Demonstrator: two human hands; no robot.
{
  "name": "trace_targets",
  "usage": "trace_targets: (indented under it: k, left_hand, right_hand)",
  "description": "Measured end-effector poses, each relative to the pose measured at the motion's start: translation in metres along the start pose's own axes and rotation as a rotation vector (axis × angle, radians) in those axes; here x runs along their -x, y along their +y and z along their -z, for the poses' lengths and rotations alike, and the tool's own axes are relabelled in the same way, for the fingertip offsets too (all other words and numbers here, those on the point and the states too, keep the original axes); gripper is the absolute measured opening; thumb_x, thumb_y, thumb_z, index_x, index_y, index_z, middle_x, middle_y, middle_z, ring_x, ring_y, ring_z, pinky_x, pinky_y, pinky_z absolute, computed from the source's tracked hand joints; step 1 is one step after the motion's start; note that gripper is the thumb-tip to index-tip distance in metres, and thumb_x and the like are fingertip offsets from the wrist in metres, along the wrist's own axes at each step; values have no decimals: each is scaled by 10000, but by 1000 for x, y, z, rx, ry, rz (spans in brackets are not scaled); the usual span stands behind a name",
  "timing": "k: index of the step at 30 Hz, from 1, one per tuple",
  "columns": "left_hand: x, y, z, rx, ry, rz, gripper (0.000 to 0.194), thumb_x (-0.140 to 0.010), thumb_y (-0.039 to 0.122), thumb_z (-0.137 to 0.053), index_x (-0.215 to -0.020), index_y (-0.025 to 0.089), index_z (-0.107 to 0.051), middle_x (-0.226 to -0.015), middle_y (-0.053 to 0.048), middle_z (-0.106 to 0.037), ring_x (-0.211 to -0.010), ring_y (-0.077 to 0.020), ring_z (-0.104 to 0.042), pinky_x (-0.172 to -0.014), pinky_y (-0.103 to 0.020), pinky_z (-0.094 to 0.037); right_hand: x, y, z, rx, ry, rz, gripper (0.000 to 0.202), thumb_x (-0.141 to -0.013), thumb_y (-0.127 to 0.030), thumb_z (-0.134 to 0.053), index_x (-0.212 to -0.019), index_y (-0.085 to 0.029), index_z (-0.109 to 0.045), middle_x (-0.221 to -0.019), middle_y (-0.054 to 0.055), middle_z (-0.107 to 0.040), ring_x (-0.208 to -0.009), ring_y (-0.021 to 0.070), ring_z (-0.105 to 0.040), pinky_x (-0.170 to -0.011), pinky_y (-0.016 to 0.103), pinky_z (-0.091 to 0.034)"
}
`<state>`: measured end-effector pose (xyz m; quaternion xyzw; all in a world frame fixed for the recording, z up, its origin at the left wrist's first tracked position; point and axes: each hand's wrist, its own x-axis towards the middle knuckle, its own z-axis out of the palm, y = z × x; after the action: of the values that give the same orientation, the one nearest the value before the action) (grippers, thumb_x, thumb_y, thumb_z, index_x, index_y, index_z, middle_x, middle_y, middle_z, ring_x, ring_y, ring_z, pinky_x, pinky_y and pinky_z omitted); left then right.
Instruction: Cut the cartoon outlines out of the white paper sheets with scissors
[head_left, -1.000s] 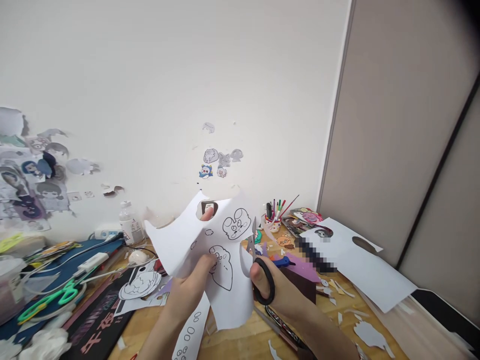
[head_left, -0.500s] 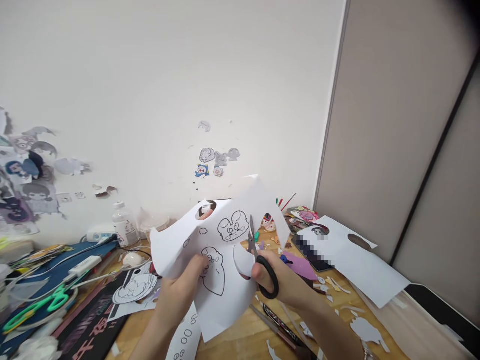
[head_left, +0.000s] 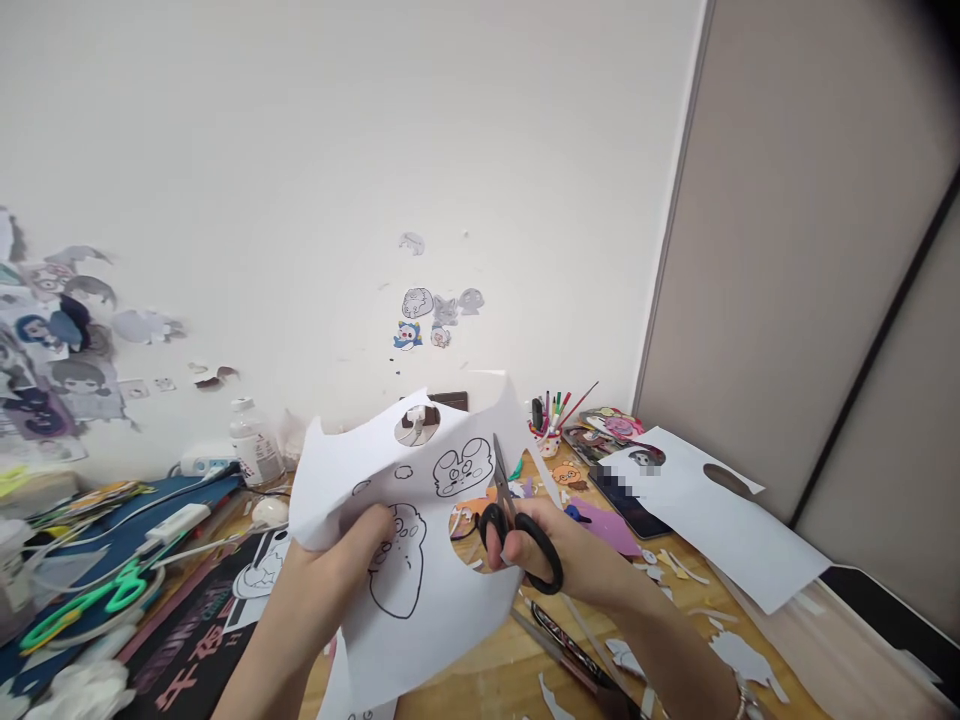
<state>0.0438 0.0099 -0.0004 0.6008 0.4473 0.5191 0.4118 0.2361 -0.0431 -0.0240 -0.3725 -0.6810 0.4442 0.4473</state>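
Note:
My left hand point(head_left: 341, 555) pinches a white sheet of paper point(head_left: 450, 640) with its thumb on the front, the other fingers hidden behind. Black-outlined cartoon drawings show on the sheet: a bear-like head point(head_left: 463, 467) at upper right and a rounded, pointed shape point(head_left: 399, 570) partly under my thumb. Round holes pierce the sheet near its top and at its right side. My right hand point(head_left: 536, 545) has its fingers in the loops of black-handled scissors point(head_left: 504, 490). Their blades point upward beside the bear-like head, at the sheet's right edge.
Paper scraps point(head_left: 739, 655) litter the wooden table. A cut-out white sheet point(head_left: 735, 540) lies at right, partly over a dark phone point(head_left: 637, 510). Green scissors point(head_left: 112, 595) and a white bottle point(head_left: 253, 445) are at left. A pen cup point(head_left: 546, 438) stands at the back.
The sheet has shifted slightly left and tilted. The curved paper piece by my right hand no longer shows, leaving an open round hole. My right fingers have moved within the scissor loops.

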Motion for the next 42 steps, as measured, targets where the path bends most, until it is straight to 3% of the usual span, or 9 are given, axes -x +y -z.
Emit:
trace_targets:
  k: [5,13,17,21,24,26,27,34,42]
  left_hand:
    - [-1,-3,6,-3,3,90,238,-536,256,-526,-769,211,-507,-589,52,-465,-551,-137,-425,-459,-224,-365]
    - [-10,-7,21,-293,-145,140,214,-662,327,-487,-803,189,-568,-637,-20,-620,-616,-210,-600,-521,-285,-467]
    - [-22,-5,22,-463,-215,46,289,-654,465,-589,-773,205,-632,-642,-23,-644,-582,-208,-570,-490,-263,-375]
    - [-27,1,24,-661,-69,-17,407,-732,581,-482,-670,195,-596,-571,-47,-556,-543,-209,-463,-477,-260,-229]
    - [-13,5,13,-638,-160,-72,464,-811,572,-363,-611,195,-545,-490,0,-461,-506,-169,-431,-484,-246,-254]
    - [3,6,-2,-442,-501,-114,504,-837,567,-319,-618,192,-574,-466,22,-437,-477,-144,-420,-472,-234,-288]
    - [10,5,-12,-341,-580,-149,469,-844,543,-339,-661,192,-591,-481,25,-447,-484,-143,-420,-466,-234,-289]
    - [24,-6,-56,24,-441,-189,286,-877,403,-428,-850,201,-630,-916,-38,-645,-917,-199,-568,-794,-278,-415]
    - [15,-26,-71,64,-350,-139,404,-882,412,-404,-1209,225,-550,-1272,-77,-453,-1255,-221,-316,-1050,-338,-194]
  right_hand:
    - [3,-1,6,7,-69,-55,543,-724,-669,-524,-839,-139,-555,-726,7,-518,-621,112,-447,-575,239,-352]
    - [8,-2,16,94,-80,-148,448,-706,-575,-628,-652,-134,-569,-586,-19,-494,-532,101,-429,-468,210,-293]
    - [7,-9,12,133,23,-133,401,-750,-533,-605,-634,-156,-530,-578,-49,-393,-517,91,-322,-447,211,-229]
    - [5,-6,9,140,132,-107,394,-774,-526,-579,-646,-160,-509,-621,-25,-449,-566,112,-388,-498,224,-297]
    - [4,0,4,128,154,-65,412,-779,-555,-553,-663,-164,-497,-630,-7,-494,-596,129,-435,-530,238,-331]
    - [3,1,1,125,147,-41,418,-776,-566,-552,-673,-164,-499,-622,-8,-500,-587,129,-443,-528,237,-338]
    - [4,0,0,129,147,-31,421,-769,-570,-560,-672,-165,-500,-619,-10,-499,-584,129,-448,-528,236,-343]
    - [8,-9,7,244,259,-30,386,-767,-531,-597,-680,-168,-497,-622,-23,-474,-562,120,-407,-512,232,-314]
    - [11,-5,13,331,269,-81,362,-699,-449,-703,-633,-173,-478,-591,-35,-438,-555,119,-354,-504,235,-280]
